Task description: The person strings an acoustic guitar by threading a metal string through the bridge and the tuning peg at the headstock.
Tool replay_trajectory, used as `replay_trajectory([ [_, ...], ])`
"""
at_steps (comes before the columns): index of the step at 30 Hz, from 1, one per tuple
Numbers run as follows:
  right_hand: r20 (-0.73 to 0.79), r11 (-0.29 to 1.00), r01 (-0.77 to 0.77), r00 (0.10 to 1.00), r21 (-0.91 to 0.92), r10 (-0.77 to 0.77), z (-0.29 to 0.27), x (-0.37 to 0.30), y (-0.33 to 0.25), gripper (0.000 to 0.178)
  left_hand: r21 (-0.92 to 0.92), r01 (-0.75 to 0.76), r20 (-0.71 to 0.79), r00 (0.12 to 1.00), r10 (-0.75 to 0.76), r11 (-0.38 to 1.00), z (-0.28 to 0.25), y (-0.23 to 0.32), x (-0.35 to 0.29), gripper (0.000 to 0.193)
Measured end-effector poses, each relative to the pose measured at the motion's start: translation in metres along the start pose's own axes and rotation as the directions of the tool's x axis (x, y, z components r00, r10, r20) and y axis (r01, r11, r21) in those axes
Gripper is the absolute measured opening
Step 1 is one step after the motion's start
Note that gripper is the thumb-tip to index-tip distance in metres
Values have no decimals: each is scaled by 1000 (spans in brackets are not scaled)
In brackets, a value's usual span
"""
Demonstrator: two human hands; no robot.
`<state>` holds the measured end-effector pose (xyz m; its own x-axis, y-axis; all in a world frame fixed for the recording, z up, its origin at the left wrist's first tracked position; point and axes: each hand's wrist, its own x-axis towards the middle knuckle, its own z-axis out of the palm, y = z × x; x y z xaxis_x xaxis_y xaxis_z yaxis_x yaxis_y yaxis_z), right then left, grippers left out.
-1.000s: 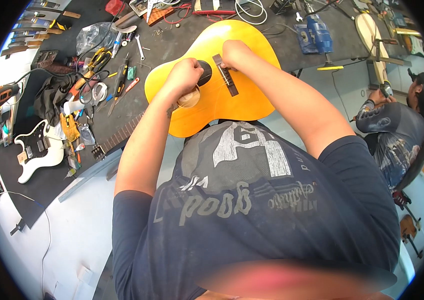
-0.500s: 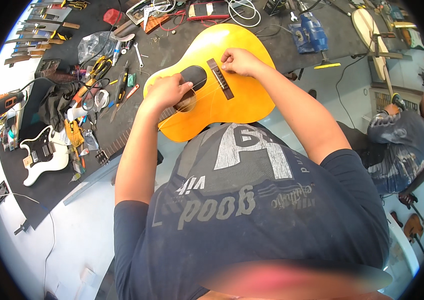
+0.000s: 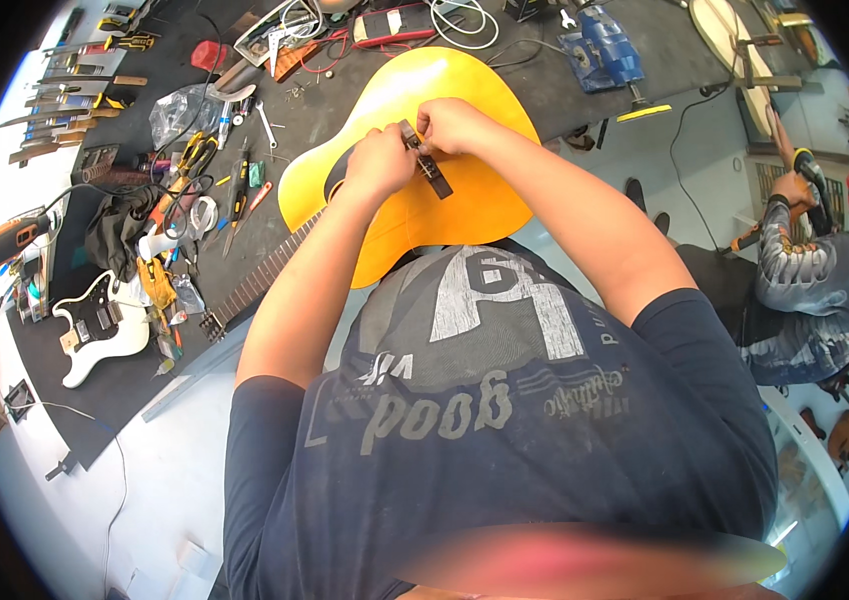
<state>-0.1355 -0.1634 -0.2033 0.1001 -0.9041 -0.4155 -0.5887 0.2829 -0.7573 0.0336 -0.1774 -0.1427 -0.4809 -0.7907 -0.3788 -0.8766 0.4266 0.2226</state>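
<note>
A yellow acoustic guitar (image 3: 485, 190) lies face up on the dark bench top, its neck (image 3: 250, 285) reaching toward the lower left. Both of my hands work at its dark brown bridge (image 3: 435, 178). My left hand (image 3: 385, 160) is closed at the bridge's left side, fingertips pinched together, and its forearm covers most of the sound hole. From the far right side my right hand (image 3: 448, 128) meets it, fingers bent in a pinch over the upper part of the bridge. Whatever is between the fingertips is too small to make out.
Pliers (image 3: 200, 150), a wrench (image 3: 267, 125), a tape roll (image 3: 205, 213) and other tools crowd the bench on the left, beside a white electric guitar body (image 3: 105, 325). A blue vise (image 3: 605, 55) stands at the far right. Another person (image 3: 810, 270) works at right.
My left hand has moved right from the sound hole to the bridge. My right hand has come slightly left, its fingers now beside the left ones. The person at right has shifted.
</note>
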Motion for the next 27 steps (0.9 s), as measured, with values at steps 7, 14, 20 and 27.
replay_trajectory([
  [7, 41, 964, -94, 993, -250, 108, -8, -7, -30, 37, -166, 207, 441, 890, -115, 964, -18, -7, 31, 31],
  [14, 128, 956, -40, 989, -292, 80, -25, -3, -33, 41, -203, 112, 382, 924, -27, 973, -8, -14, 29, 33],
  [20, 115, 920, -73, 985, -385, 126, -22, -5, -38, 43, -238, 124, 389, 921, -22, 963, -22, -7, 9, 33],
  [27, -24, 905, -101, 995, -412, 100, -7, -16, -46, 26, -324, 160, 348, 937, -40, 932, -34, -12, -10, 34],
])
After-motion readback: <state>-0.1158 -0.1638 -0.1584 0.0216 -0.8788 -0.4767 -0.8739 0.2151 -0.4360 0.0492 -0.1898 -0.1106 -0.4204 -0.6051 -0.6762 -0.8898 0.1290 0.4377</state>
